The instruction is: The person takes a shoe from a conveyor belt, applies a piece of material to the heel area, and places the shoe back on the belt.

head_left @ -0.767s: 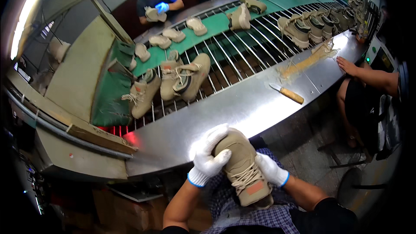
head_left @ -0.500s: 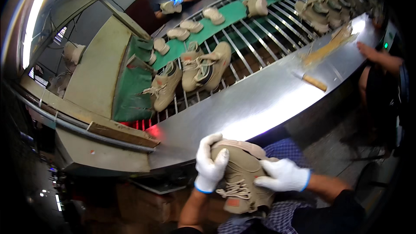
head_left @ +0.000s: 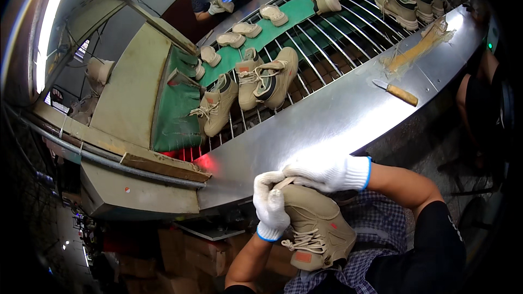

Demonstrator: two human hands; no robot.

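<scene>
A tan lace-up shoe is held toe-up in front of me, its tongue and pale laces toward me. My left hand, in a white glove, is closed round the toe's left side. My right hand, gloved likewise, is closed over the toe end, its fingertips meeting the left hand's. Between the hands shows a pale edge, which I take to be the sole; most of it is hidden by my gloves.
Beyond the metal ledge, a roller conveyor carries tan shoes and pale soles. A wooden-handled knife lies on the ledge near a yellowish smeared patch. Gloved co-workers stand across; another person sits right.
My right hand has moved from the shoe's right side up to its toe, next to my left hand. The whole view has shifted slightly. Across the conveyor, a co-worker's hands have moved.
</scene>
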